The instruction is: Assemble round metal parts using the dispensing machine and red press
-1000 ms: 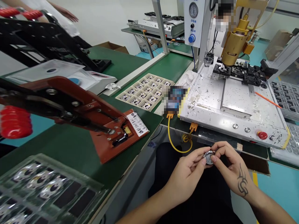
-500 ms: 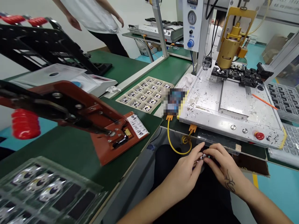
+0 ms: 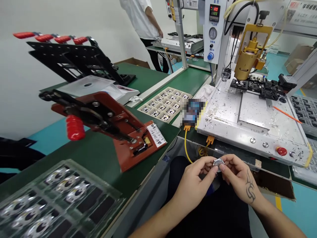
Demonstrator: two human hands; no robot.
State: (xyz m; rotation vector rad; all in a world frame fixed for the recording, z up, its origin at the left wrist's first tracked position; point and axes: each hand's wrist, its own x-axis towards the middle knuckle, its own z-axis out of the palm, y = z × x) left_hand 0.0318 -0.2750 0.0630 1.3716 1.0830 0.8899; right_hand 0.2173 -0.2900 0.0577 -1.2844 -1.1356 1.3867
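Note:
Over my lap, a small shiny metal watch case is pinched between both hands, its silvery face turned up. My left hand grips its left edge with thumb and fingertips. On the opposite edge, the thumb and fingers of my right hand are closed too. Fingertips cover the rim, and the underside is hidden. Similar shiny round parts lie in a beige compartment tray on the green bench and in a clear plastic tray at the lower left.
A reddish-brown toggle press with a red handle stands left of my hands. Ahead is a white dispensing machine with a gold head. A yellow cable hangs at the bench edge. Another person stands at the back.
My view has swung left, so the bench items appear farther right. Both hands have tilted the part, so its shiny face now shows. The person behind has shifted toward the rear machine.

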